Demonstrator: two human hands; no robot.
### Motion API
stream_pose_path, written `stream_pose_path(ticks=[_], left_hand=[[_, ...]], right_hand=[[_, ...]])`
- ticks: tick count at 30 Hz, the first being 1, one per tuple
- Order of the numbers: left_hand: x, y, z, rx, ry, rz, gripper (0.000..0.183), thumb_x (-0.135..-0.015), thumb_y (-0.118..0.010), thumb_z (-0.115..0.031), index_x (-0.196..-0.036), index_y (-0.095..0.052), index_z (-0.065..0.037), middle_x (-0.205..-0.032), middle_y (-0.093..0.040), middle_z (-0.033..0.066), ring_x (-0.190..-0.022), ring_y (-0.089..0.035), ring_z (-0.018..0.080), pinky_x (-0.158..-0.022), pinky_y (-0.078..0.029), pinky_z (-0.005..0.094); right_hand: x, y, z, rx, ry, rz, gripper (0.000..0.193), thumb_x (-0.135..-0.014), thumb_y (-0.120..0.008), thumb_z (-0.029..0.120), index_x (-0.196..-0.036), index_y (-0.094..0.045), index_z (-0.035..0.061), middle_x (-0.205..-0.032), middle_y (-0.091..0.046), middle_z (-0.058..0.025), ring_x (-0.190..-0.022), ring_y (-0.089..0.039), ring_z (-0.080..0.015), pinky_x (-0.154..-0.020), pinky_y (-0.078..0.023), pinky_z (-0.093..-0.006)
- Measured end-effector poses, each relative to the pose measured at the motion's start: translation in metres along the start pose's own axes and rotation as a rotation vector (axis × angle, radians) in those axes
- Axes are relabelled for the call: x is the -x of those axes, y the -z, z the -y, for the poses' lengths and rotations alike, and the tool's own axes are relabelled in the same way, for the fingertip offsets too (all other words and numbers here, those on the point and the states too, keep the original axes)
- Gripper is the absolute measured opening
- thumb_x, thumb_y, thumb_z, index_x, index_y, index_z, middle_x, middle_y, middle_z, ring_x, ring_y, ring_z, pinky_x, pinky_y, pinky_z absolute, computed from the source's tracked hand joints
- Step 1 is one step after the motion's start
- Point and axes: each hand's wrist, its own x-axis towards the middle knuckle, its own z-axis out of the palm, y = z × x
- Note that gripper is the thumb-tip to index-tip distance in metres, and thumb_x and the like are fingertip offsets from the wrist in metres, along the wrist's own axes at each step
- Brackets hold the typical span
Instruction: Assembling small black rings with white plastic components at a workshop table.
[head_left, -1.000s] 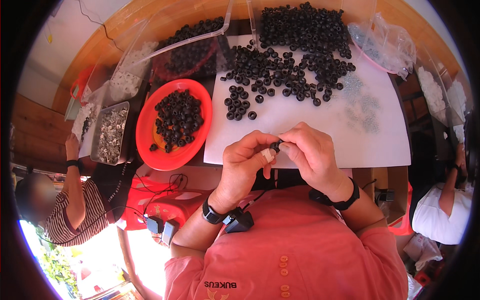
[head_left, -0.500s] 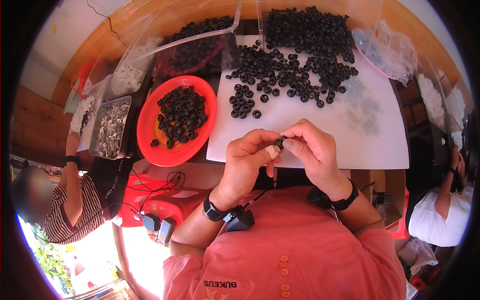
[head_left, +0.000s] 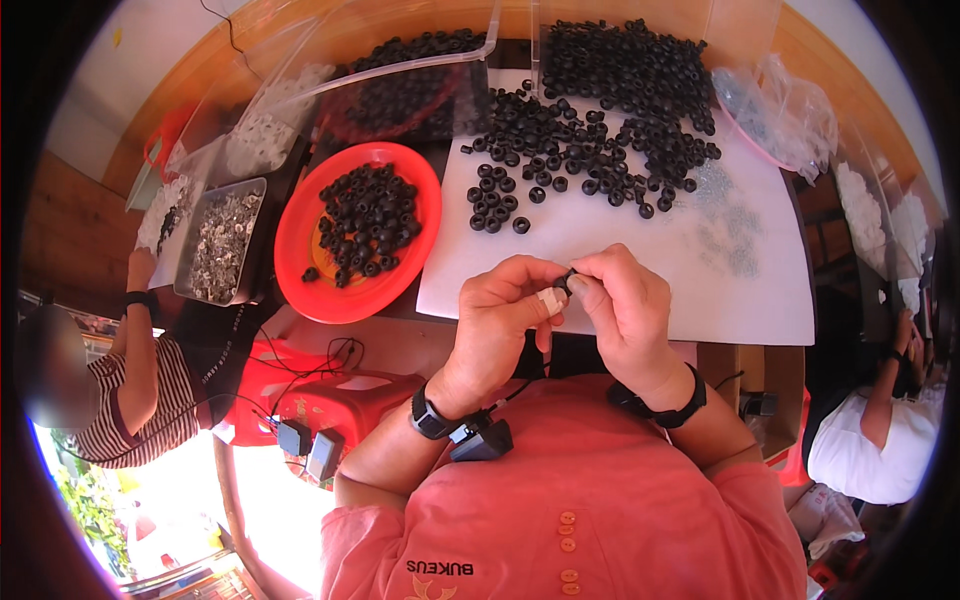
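Note:
Above the near edge of the white sheet (head_left: 450, 280), my left hand (head_left: 500, 320) and my right hand (head_left: 630, 315) meet fingertip to fingertip. Both are closed on one small black ring-shaped part (head_left: 566, 281), mostly covered by the fingers. A pale strip of tape wraps a left finger. Just beyond my hands lie loose black ring-shaped parts (head_left: 500, 195), thickening into a large black heap (head_left: 625, 70) at the back. Small clear pieces (head_left: 728, 220) are scattered on the sheet to the right.
An orange-red plate (head_left: 425, 240) with black parts stands left of the sheet. Beyond it is a tray (head_left: 262, 215) of small metallic pieces. Clear plastic partitions (head_left: 395, 85) rise at the back. A plastic bag (head_left: 795, 115) lies back right. Co-workers sit left (head_left: 140, 380) and right (head_left: 875, 440).
The whole view has shifted slightly. My hands stay together on the small black part, with the fingertips moved a little around it.

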Motion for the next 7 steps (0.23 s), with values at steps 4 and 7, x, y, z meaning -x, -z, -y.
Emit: stream_pose_path(ticks=[4,7], left_hand=[[0.003,0.0015,0.0,0.008,-0.002,-0.018,0.019,-0.093,-0.065,0.002,-0.112,-0.065,0.007,-0.092,-0.069,0.0114,-0.074,-0.065,0.0141,-0.049,-0.049,0.0218],[0.003,0.001,-0.0008,0.017,0.008,-0.015,0.019,-0.093,-0.064,0.002,-0.111,-0.066,0.006,-0.092,-0.069,0.0119,-0.074,-0.065,0.0145,-0.049,-0.049,0.0224]], right_hand=[[-0.0016,-0.0016,0.0011,0.06,0.074,-0.011,0.014,-0.085,-0.065,-0.005,-0.097,-0.062,0.0014,-0.077,-0.059,-0.0114,-0.063,-0.06,-0.0286,-0.056,-0.047,-0.0368],[-0.003,0.0041,-0.0042,0.007,0.06,0.055,0.015,-0.086,-0.066,-0.003,-0.099,-0.062,0.0025,-0.079,-0.06,-0.0109,-0.064,-0.061,-0.0283,-0.057,-0.047,-0.0366]])
